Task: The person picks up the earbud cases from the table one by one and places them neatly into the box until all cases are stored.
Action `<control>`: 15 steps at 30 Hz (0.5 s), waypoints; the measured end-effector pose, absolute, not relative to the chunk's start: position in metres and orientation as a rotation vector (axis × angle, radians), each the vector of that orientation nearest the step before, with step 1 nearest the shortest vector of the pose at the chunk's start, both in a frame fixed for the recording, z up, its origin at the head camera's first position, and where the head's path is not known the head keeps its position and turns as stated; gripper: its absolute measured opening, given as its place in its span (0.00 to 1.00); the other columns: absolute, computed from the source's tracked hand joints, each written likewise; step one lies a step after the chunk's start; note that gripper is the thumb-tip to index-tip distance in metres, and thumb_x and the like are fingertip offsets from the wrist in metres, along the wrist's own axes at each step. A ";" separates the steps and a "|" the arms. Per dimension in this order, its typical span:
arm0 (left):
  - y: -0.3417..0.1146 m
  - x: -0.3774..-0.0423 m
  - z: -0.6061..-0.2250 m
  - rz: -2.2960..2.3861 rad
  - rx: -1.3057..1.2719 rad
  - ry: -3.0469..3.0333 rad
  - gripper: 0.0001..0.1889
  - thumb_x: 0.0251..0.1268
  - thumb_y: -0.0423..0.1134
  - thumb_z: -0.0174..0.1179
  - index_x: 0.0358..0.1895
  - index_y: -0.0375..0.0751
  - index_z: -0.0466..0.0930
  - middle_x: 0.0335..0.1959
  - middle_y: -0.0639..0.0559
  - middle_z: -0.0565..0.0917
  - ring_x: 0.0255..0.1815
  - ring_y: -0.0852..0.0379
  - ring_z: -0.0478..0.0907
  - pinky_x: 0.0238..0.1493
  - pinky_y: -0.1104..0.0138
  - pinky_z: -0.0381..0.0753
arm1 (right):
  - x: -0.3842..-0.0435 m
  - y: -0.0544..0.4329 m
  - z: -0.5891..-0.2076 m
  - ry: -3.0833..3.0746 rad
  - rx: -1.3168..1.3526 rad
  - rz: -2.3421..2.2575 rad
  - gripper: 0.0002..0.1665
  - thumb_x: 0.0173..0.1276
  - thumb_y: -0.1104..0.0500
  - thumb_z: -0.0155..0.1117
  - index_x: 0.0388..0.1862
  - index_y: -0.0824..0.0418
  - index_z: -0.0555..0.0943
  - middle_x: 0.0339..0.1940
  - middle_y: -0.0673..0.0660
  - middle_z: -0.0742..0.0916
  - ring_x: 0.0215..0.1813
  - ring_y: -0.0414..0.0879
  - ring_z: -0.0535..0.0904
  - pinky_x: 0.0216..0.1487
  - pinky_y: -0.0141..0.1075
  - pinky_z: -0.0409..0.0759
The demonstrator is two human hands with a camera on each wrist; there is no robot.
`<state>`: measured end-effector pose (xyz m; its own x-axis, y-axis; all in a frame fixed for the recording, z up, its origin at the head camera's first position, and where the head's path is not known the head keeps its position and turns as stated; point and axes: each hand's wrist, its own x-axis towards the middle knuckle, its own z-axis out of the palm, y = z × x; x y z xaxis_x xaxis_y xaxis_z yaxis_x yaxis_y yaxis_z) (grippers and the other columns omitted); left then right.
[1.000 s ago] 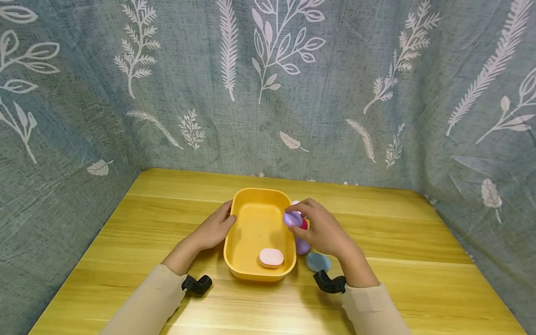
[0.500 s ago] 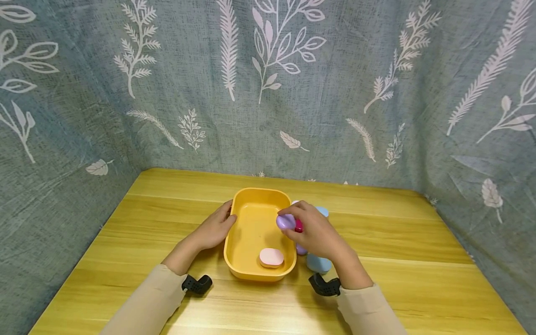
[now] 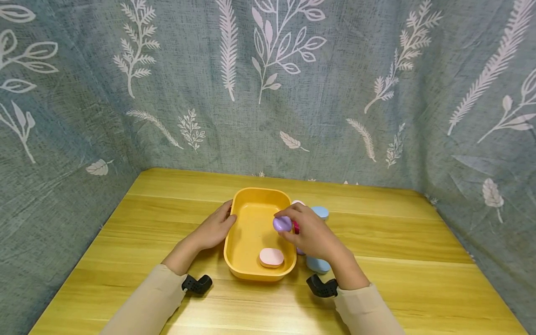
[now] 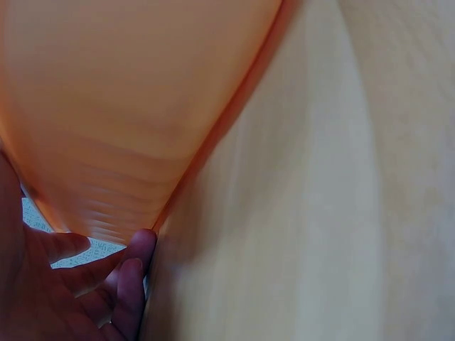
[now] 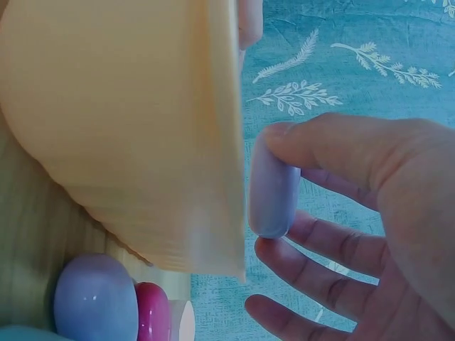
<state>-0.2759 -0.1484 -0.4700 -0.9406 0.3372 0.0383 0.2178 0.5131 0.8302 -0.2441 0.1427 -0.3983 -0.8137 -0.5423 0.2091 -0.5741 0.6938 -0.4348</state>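
A yellow rectangular plastic bin stands on the table, and a pale pink oval soap bar lies inside at its near right. My left hand grips the bin's left wall, thumb over the rim and fingers outside. The left wrist view shows those fingers by the bin's outer side. My right hand pinches a smooth purple oval soap bar between thumb and fingers, above the bin's right side. In the right wrist view that purple soap bar appears beyond the bin's rim.
Right of the bin lie a light blue bar, another blue bar, a magenta piece, a second purple bar and a whitish piece, partly hidden by my right hand. Patterned curtains surround the wooden table.
My right hand has moved left with the purple soap bar, from the bin's right rim to over its inside. The far blue bar has come into view. My left hand stays put.
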 end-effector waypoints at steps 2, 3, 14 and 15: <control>-0.149 -0.276 -0.470 1.412 0.490 2.614 0.31 0.85 0.47 0.40 0.85 0.47 0.49 0.76 0.41 0.69 0.76 0.43 0.68 0.76 0.44 0.66 | -0.245 0.141 -0.399 -2.825 0.944 0.748 0.21 0.69 0.56 0.73 0.60 0.52 0.84 0.56 0.53 0.84 0.52 0.47 0.78 0.52 0.43 0.80; -0.149 -0.276 -0.470 1.415 0.495 2.610 0.31 0.85 0.47 0.40 0.85 0.46 0.49 0.77 0.41 0.69 0.76 0.42 0.68 0.76 0.44 0.66 | -0.245 0.141 -0.400 -2.821 0.950 0.741 0.20 0.69 0.57 0.73 0.60 0.53 0.85 0.56 0.53 0.84 0.52 0.47 0.78 0.52 0.43 0.80; -0.149 -0.276 -0.470 1.419 0.491 2.592 0.31 0.86 0.48 0.39 0.85 0.46 0.47 0.78 0.41 0.67 0.76 0.42 0.69 0.76 0.43 0.66 | -0.246 0.136 -0.405 -2.814 1.006 0.614 0.20 0.68 0.59 0.74 0.59 0.55 0.85 0.55 0.55 0.85 0.55 0.50 0.81 0.55 0.46 0.81; -0.149 -0.276 -0.470 1.417 0.490 2.592 0.31 0.86 0.48 0.39 0.85 0.46 0.47 0.78 0.41 0.67 0.76 0.42 0.68 0.76 0.43 0.66 | -0.246 0.135 -0.406 -2.818 1.008 0.611 0.21 0.68 0.59 0.74 0.59 0.55 0.85 0.55 0.55 0.85 0.55 0.50 0.81 0.55 0.46 0.81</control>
